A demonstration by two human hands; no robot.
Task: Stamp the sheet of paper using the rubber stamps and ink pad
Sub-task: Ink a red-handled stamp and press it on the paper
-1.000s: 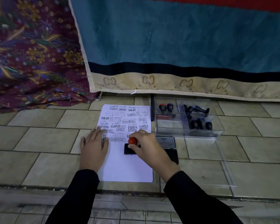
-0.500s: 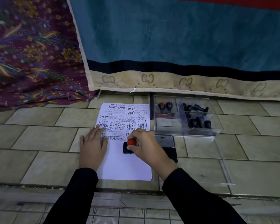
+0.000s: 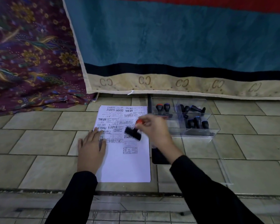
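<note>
Lifted clear of the page since half a second ago, the stamp (image 3: 132, 134) now hangs tilted and blurred over the middle of the sheet of paper (image 3: 124, 167). The right hand (image 3: 153, 128) pinches its red knob between the fingertips. A boxed print (image 3: 130, 150) shows on the sheet just below the crowded upper half, and the lower half is bare. I read the tilt as the stamp being peeled up and swung away, perhaps for more ink. The ink pad (image 3: 159, 156) lies just right of the sheet, half hidden under the right wrist, close enough for a short reach. The left hand (image 3: 90, 149) lies flat on the sheet's left edge, fingers straight and gripping nothing. From here I judge it is pinning the paper so it cannot rise with the stamp. Off the sheet's upper right corner stands a clear box (image 3: 215, 130) holding the spare stamps (image 3: 196, 122).
</note>
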